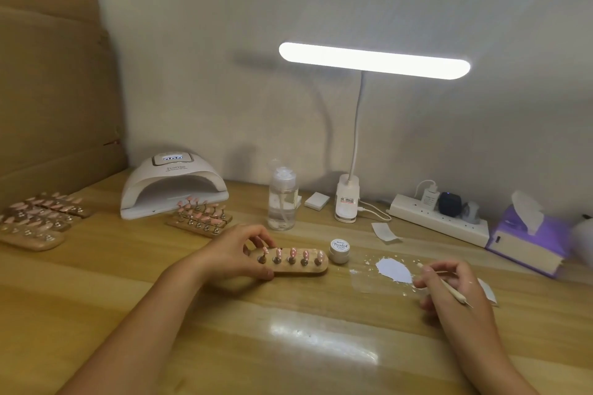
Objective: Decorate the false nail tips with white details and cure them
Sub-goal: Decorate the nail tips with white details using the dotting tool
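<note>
Nail tips (292, 253), five of them and pink, are stood upright on pegs in a wooden holder (298, 268) near the middle of the table (288, 346). The holder's nine o'clock end is gripped by the left hand (237, 250), fingers curled over the back edge and thumb against the front. At three o'clock from the holder a patch of white paint (394, 270) is spread on a clear sheet (369, 282), with a small jar (339, 248) just between them. A thin brush (451, 290) is pinched in the right hand (449, 282), its pale end close to the patch; whether it touches cannot be told. The step in hand is judged to be loading the brush. Only a little paint should be picked up, from the thin edge of the patch, and any excess wiped off on the sheet. The holder should be kept pressed flat while each tip is marked, and the wrist rested on the table for steadiness. Wet tips should not be brushed against when the holder is carried to the curing lamp (173, 183) at ten o'clock.
</note>
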Motion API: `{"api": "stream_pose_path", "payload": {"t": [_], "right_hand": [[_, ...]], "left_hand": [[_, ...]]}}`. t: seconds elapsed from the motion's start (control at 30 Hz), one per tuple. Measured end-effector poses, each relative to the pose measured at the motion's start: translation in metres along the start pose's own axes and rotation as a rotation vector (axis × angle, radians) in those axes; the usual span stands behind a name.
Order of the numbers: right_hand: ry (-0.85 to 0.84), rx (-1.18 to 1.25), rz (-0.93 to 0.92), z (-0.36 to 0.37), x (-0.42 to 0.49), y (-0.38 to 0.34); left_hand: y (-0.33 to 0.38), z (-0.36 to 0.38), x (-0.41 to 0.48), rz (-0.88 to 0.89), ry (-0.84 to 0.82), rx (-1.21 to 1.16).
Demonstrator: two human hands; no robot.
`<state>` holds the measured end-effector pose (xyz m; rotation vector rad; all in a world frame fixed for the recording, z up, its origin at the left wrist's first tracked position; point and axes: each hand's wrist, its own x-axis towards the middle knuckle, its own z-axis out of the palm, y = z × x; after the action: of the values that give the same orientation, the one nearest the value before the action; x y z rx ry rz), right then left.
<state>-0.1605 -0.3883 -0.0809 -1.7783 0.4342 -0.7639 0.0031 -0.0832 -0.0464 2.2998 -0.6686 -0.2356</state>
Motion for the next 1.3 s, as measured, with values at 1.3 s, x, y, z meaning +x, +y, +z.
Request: {"api": "stream_pose_path", "payload": {"t": [1.3], "right_hand": [[0.022, -0.457, -0.609, 0.001, -0.022, -0.024]], "left_hand": [[0.099, 0.04, -0.01, 0.353, 0.079, -0.439]]}}
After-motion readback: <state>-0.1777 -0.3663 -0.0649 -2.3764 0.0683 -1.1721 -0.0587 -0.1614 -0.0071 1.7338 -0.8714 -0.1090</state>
